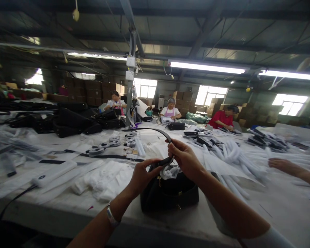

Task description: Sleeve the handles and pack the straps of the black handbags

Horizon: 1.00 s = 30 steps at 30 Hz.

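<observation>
A black handbag (170,198) with gold-coloured fittings stands upright on the table edge in front of me, its top open. White stuffing (170,172) shows inside it. Above the opening, my left hand (144,172) pinches a black strap (157,132) between thumb and fingers. My right hand (182,155) grips the same strap a little higher, where it bends over. From there the strap arcs away to the left over the table. What the fingertips press together is partly hidden.
Crumpled white wrapping (105,179) lies left of the bag, white tubes (229,155) to the right. Black bags (72,119) are piled at the far left. A co-worker's hand (281,164) reaches in from the right; several people sit across the table (175,224).
</observation>
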Motion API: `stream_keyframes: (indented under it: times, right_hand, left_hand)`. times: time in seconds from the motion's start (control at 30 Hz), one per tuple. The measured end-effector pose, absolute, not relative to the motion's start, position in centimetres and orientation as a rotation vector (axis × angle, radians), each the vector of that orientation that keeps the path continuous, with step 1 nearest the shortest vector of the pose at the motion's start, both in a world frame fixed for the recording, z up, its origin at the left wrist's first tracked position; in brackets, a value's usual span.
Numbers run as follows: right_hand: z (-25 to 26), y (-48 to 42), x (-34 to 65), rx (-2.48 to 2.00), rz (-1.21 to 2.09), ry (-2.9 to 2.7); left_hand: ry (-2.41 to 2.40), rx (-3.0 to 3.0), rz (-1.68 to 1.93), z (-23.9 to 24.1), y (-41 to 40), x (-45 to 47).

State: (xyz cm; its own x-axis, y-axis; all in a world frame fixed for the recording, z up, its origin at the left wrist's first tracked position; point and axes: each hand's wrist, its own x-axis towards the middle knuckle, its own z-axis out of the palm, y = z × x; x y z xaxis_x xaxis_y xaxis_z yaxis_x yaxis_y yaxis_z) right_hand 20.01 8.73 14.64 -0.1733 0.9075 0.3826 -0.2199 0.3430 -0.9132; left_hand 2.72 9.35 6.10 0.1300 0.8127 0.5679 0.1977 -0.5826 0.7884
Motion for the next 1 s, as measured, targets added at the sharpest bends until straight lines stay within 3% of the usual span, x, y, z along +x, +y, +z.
stream_keyframes:
  times: [0.2,0.57,0.8,1.0]
  right_hand:
    - [16.0,9.9,22.1,-0.568,1.156,-1.246]
    - [26.0,6.0,24.2,-0.45,0.933,-1.388]
    - [24.0,4.6,22.9,-1.383,0.324,-2.235]
    - [19.5,5.6,21.1,-1.658,-0.055,-2.455]
  left_hand:
    - [1.008,1.816,1.514,3.6,9.2,1.2]
    - [0.864,1.715,1.564,3.1,9.2,2.1]
    - [0.881,1.55,1.536,3.5,8.7,2.3]
    - [0.837,1.507,1.545,3.3,8.3,2.9]
